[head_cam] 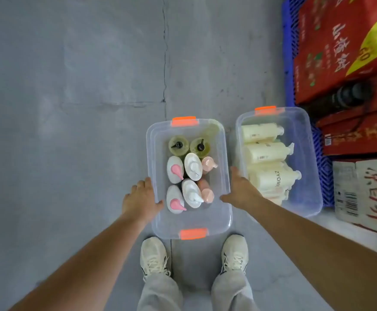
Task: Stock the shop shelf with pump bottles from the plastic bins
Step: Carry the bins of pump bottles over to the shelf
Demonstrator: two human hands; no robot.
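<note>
A clear plastic bin point(225, 153) with orange latches sits on the grey floor just ahead of my shoes. Several pump bottles stand upright in it: two yellow-green ones with black pumps point(178, 145), white ones with pink pumps point(175, 170), white ones with white pumps point(193, 166) and small peach ones point(208, 165). My left hand point(141, 197) holds the bin's left wall, thumb over the rim. My right hand point(239, 189) holds the right wall, thumb over the rim, fingers along the outside. A second clear bin point(310, 140) to the right holds several cream bottles point(266, 152) lying down.
Red cartons point(340, 48) are stacked on a blue plastic pallet point(289, 52) at the right. A white carton point(366, 191) stands at the near right. A black cylinder point(349, 95) lies among the red cartons. Bare grey floor point(71, 108) stretches left and ahead.
</note>
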